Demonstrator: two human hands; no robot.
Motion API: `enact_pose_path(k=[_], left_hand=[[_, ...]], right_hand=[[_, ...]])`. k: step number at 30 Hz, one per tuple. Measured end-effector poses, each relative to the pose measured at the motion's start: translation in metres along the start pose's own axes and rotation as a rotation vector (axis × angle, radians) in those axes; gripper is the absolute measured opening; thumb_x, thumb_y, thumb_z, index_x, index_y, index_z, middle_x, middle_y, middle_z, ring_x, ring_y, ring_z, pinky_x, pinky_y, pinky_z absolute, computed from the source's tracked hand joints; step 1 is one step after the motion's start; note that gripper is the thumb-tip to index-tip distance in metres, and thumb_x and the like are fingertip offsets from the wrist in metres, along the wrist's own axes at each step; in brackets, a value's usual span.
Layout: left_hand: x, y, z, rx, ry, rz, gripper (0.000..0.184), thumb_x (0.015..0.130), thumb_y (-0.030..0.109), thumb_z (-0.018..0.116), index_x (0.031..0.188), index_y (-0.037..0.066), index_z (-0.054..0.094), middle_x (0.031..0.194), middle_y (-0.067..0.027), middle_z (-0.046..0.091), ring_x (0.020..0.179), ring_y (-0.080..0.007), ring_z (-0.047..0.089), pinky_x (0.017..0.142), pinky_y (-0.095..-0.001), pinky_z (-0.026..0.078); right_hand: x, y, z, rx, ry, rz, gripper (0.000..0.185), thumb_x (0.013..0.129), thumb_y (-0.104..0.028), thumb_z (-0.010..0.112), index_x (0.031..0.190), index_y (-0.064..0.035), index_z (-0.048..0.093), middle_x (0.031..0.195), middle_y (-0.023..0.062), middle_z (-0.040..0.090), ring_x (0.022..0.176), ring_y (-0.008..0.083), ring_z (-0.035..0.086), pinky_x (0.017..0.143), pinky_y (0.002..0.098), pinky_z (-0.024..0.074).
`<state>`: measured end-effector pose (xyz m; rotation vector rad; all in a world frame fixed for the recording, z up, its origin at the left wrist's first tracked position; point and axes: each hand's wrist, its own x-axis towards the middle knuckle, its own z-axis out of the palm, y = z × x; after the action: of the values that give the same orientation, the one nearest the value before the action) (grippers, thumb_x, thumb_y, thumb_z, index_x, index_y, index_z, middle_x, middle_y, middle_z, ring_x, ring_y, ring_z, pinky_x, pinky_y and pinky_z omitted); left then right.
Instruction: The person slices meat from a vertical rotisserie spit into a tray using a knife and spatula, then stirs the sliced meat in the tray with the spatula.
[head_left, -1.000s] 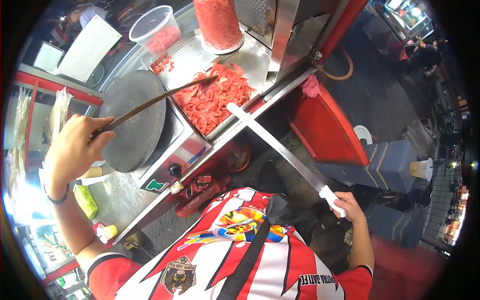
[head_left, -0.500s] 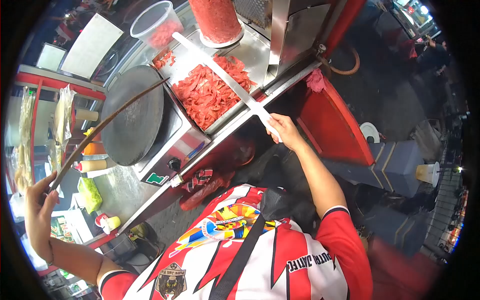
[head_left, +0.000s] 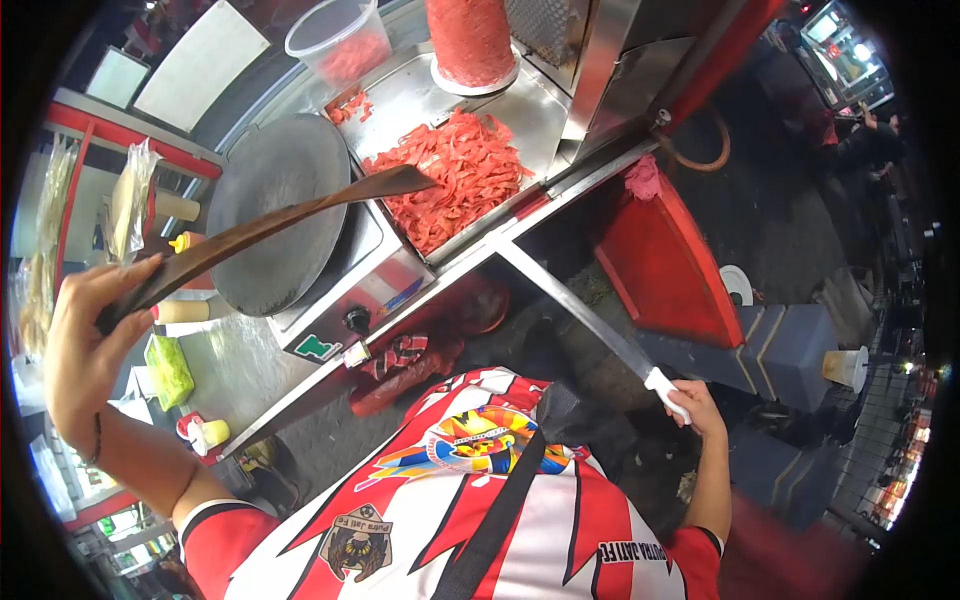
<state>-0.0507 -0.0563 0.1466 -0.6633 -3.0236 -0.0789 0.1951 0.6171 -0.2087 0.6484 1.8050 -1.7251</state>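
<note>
My left hand [head_left: 82, 350] is closed around one end of a long, dark wooden spatula [head_left: 265, 222]. The spatula reaches across the round black griddle [head_left: 290, 170], its broad tip over the edge of the heap of red meat strips [head_left: 455, 185]; whether it touches them I cannot tell. Off to the right, my right hand [head_left: 700, 408] grips the white handle of a long knife [head_left: 585, 320]. Its blade points up and left, the tip near the counter's metal edge. Behind the strips, a tall red meat cone [head_left: 468, 45] stands on a round plate over the metal tray [head_left: 415, 90].
A clear plastic tub [head_left: 335, 45] with red meat stands at the back. Left of the griddle are sauce bottles [head_left: 182, 311], a bag of green shreds [head_left: 168, 370] and wrapped flatbreads [head_left: 130, 205]. A red panel [head_left: 670, 265] and a grey box [head_left: 800, 350] stand at right.
The knife has swung from over the meat down and right, off the tray. The spatula has turned to show its broad side, and its tip has moved right from the griddle to the meat strips.
</note>
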Motion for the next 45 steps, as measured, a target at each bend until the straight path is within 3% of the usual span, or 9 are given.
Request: enact_pose_path(k=[6,21,26,35,38,40,42,44,45], left_hand=[[0.111,0.081,0.043,-0.013,-0.201,0.171,0.044,0.084,0.005,0.069,0.128,0.004,0.069,0.081,-0.0206,0.059,0.075,-0.0368,0.064,0.071,-0.0448,0.048],[0.122,0.066,0.019,-0.020,-0.351,-0.026,0.050,0.080,0.004,0.071,0.130,0.005,0.069,0.088,-0.0221,0.067,0.089,-0.0371,0.063,0.084,-0.0434,0.049],[0.150,0.079,0.068,-0.042,-0.160,0.342,0.044,0.084,0.009,0.072,0.129,0.008,0.070,0.092,-0.0213,0.066,0.087,-0.0391,0.064,0.079,-0.0454,0.049],[0.103,0.061,0.018,-0.015,-0.296,0.046,0.051,0.076,0.007,0.075,0.128,0.008,0.072,0.093,-0.0163,0.069,0.091,-0.0356,0.063,0.089,-0.0433,0.046],[0.052,0.037,0.023,-0.086,-0.059,-0.074,0.056,0.078,0.005,0.075,0.133,0.011,0.069,0.103,-0.0146,0.072,0.096,-0.0298,0.062,0.093,-0.0407,0.047],[0.042,0.044,0.039,-0.368,-0.127,-0.458,0.062,0.079,0.006,0.076,0.140,0.014,0.064,0.112,-0.0149,0.071,0.096,-0.0289,0.062,0.092,-0.0399,0.048],[0.028,0.054,0.091,-0.286,0.053,-0.407,0.070,0.085,0.010,0.075,0.151,0.018,0.052,0.120,-0.0163,0.068,0.095,-0.0303,0.059,0.089,-0.0391,0.048],[0.048,0.105,0.118,-0.279,0.013,-0.583,0.064,0.091,0.019,0.072,0.151,0.013,0.048,0.088,-0.0249,0.067,0.074,-0.0400,0.060,0.078,-0.0438,0.051],[0.050,0.116,0.152,-0.341,0.162,-0.539,0.067,0.091,0.012,0.073,0.152,0.013,0.046,0.069,-0.0134,0.053,0.060,-0.0272,0.050,0.061,-0.0412,0.043]], right_hand=[[0.007,-0.016,0.023,-0.100,-0.048,0.004,0.025,0.099,-0.023,0.066,0.098,0.0015,0.071,0.070,0.0015,0.064,0.048,0.0060,0.052,0.044,0.0227,0.0368],[0.061,-0.036,0.093,0.105,-0.193,-0.057,0.021,0.105,-0.023,0.057,0.103,-0.0024,0.061,0.073,0.0027,0.059,0.051,0.0075,0.052,0.046,0.0239,0.0405],[0.159,-0.083,0.171,0.384,-0.355,-0.129,0.017,0.107,-0.022,0.053,0.107,-0.0051,0.055,0.077,0.0043,0.057,0.054,0.0103,0.055,0.048,0.0263,0.0454],[0.236,-0.148,0.242,0.255,-0.332,-0.236,0.019,0.107,-0.024,0.054,0.109,-0.0056,0.059,0.080,0.0056,0.061,0.060,0.0142,0.061,0.055,0.0291,0.0520],[0.237,-0.143,0.223,-0.348,0.072,-0.799,0.024,0.103,-0.025,0.062,0.108,-0.0020,0.062,0.082,0.0115,0.063,0.061,0.0198,0.064,0.058,0.0342,0.0530],[0.222,-0.163,0.189,-0.758,0.399,-1.016,0.026,0.091,-0.022,0.072,0.108,-0.0037,0.065,0.106,0.0143,0.062,0.093,0.0339,0.061,0.081,0.0443,0.0514],[0.226,-0.185,0.159,-0.972,0.472,-1.139,0.028,0.089,-0.022,0.072,0.108,-0.0026,0.065,0.114,0.0141,0.061,0.104,0.0328,0.057,0.090,0.0443,0.0470],[0.241,-0.200,0.138,-1.178,0.460,-1.192,0.030,0.090,-0.023,0.072,0.112,-0.0032,0.065,0.119,0.0129,0.062,0.107,0.0309,0.057,0.089,0.0450,0.0464],[0.250,-0.201,0.129,-1.211,0.407,-1.228,0.032,0.090,-0.023,0.072,0.114,-0.0034,0.065,0.120,0.0127,0.062,0.108,0.0305,0.057,0.089,0.0449,0.0463]])
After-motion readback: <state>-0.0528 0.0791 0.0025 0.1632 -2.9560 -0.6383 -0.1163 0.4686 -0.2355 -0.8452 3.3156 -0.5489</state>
